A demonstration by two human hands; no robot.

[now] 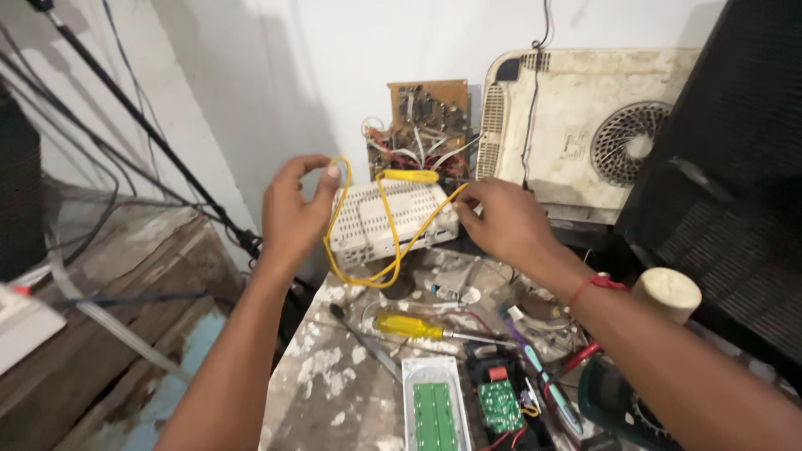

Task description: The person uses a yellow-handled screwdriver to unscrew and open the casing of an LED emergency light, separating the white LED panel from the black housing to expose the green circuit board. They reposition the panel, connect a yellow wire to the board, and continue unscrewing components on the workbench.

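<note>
Above the messy tabletop [334,376], the yellow cable [386,250] hangs in a loop in front of the white box [388,219]. The left hand [292,209] and right hand [501,221] each pinch one end, fingers closed tight. The loop could catch on the box and drag it off — or yank the old circuit board [428,117] wires. No labels can be made out.

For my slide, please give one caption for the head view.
Two hands, left hand and right hand, hold a yellow cable before a white vented box.
</note>
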